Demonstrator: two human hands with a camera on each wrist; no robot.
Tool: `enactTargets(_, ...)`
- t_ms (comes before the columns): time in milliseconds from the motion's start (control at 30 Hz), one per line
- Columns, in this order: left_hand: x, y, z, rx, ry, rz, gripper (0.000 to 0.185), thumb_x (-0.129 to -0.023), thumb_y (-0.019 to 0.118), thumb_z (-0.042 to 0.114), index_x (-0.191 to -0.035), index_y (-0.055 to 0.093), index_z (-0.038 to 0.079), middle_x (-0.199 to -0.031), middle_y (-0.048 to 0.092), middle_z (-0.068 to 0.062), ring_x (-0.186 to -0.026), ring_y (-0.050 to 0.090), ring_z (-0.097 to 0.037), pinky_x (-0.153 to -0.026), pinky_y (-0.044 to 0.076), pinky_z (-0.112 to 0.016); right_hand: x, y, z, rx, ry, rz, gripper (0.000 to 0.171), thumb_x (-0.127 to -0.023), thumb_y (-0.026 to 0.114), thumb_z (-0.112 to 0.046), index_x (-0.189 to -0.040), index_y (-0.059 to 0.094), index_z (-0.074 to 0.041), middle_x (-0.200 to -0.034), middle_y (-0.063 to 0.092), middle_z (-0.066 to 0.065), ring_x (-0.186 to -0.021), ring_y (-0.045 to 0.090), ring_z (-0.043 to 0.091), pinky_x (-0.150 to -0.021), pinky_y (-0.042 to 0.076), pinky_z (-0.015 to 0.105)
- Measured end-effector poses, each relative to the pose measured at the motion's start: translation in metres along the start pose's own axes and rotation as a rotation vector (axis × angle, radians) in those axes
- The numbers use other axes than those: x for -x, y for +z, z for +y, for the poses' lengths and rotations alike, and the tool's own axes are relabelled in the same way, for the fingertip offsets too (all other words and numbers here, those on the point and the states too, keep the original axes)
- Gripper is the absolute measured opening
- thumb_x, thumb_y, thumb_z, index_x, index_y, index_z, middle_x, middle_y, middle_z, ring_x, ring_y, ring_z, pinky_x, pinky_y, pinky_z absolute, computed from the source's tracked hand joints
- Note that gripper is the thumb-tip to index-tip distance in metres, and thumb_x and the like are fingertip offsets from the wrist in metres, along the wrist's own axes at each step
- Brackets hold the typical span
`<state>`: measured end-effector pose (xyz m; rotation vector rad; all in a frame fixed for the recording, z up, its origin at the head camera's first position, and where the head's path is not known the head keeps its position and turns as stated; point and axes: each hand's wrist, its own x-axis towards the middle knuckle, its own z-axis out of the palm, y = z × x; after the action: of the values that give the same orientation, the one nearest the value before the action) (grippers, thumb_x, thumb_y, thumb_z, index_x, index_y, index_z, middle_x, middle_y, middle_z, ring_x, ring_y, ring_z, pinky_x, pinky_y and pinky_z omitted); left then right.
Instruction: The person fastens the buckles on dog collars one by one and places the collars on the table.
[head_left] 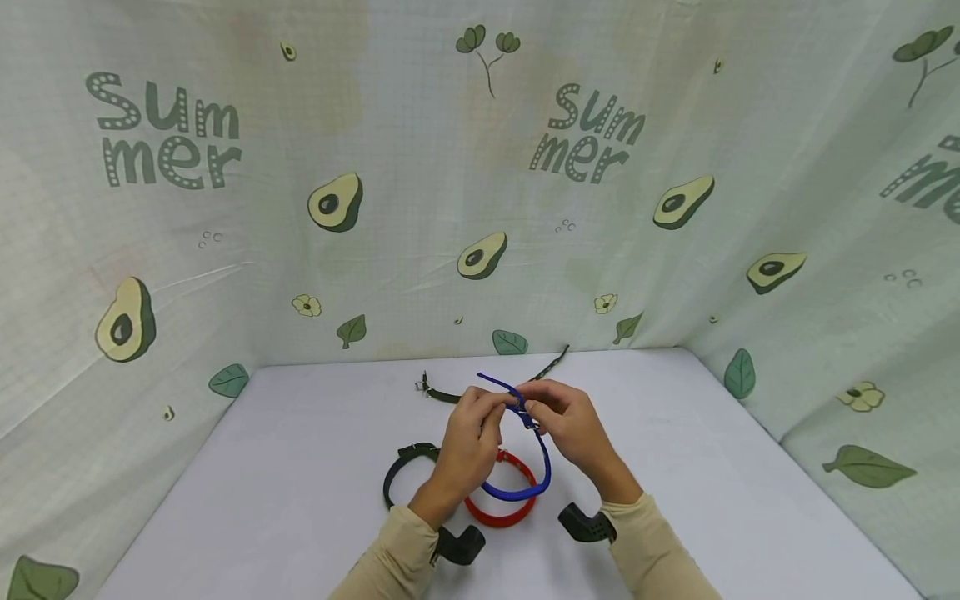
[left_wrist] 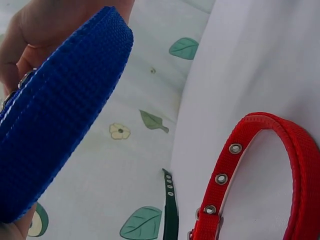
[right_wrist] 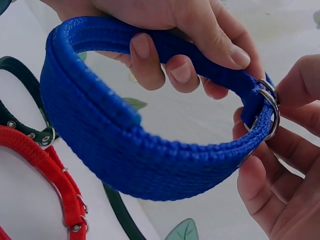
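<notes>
Blue collar: we held the blue collar [head_left: 517, 467] up off the table [head_left: 300, 467], at the centre of the head view, its loop hanging toward us.
Left hand: our left hand [head_left: 472, 437] curled its fingers [right_wrist: 150, 55] round the strap near the buckle.
Right hand: our right hand [head_left: 570, 425] pinched the strap end at the metal buckle [right_wrist: 267, 107], in the right of the right-wrist view.
Progress: we judged the blue strap already threaded through the buckle and the loop formed; whether the pin sat in a hole, we could not tell, so the fastening looked unfinished.
Red collar: the red collar [head_left: 502, 500] lay closed in a ring on the table below our hands, its eyelets [left_wrist: 221, 178] plain in the left-wrist view.
Black collar: a black collar [head_left: 405, 475] lay looped just left of the red one.
Green collar: a dark green collar [head_left: 495, 383] lay open and flat beyond our hands, toward the backdrop.
Writing: the backdrop [head_left: 420, 167] read "Summer" in the upper left and upper centre, among printed avocados; we saw no brand on any collar.
</notes>
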<state>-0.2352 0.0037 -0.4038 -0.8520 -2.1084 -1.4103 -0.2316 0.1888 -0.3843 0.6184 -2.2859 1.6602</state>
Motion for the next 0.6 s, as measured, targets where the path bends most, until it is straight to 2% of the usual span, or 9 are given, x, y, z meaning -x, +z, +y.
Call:
enactTargets(167,0.0009,0.0013,-0.0006,0.004,-0.004,0.005,0.017,-0.104,0.053,0.009,-0.113,0.068,0.009,-0.096,0.052,-0.002,-0.065,0.053,-0.006,-0.054,0.049,-0.023,-0.0001,0.0008,0.0013,0.028,-0.010,0.017,0.019,-0.099,0.059,-0.006,-0.113,0.071,-0.007,-0.103,0.071,0.008,-0.081,0.063,0.024,-0.066,0.056,0.032)
enactTargets(267,0.0010,0.0013,0.0001,0.057,-0.060,0.009,0.014,-0.104,0.056,0.012,-0.116,0.058,0.006,-0.099,0.055,-0.004,-0.065,0.055,-0.008,-0.055,0.051,-0.024,-0.0007,0.0020,0.0016,0.031,0.000,0.013,0.019,-0.098,0.058,-0.005,-0.111,0.071,-0.009,-0.101,0.070,0.006,-0.081,0.062,0.024,-0.067,0.056,0.034)
enactTargets(400,0.0004,-0.0003,0.0015,0.135,-0.159,0.032,0.022,-0.102,0.059,0.015,-0.117,0.046,0.006,-0.101,0.059,-0.007,-0.066,0.058,-0.012,-0.057,0.053,-0.026,-0.0013,0.0038,0.0008,0.039,0.015,0.005,0.019,-0.099,0.057,-0.005,-0.110,0.071,-0.011,-0.099,0.070,0.004,-0.081,0.061,0.024,-0.067,0.057,0.036)
enactTargets(600,-0.0031,-0.0043,0.0018,0.182,-0.229,0.079,0.022,-0.102,0.060,0.014,-0.115,0.045,0.007,-0.094,0.059,-0.007,-0.066,0.059,-0.016,-0.054,0.049,-0.023,-0.0013,0.0038,-0.0013,0.033,0.021,0.008,0.016,-0.100,0.057,-0.007,-0.108,0.070,-0.009,-0.091,0.069,0.006,-0.072,0.060,0.023,-0.065,0.056,0.040)
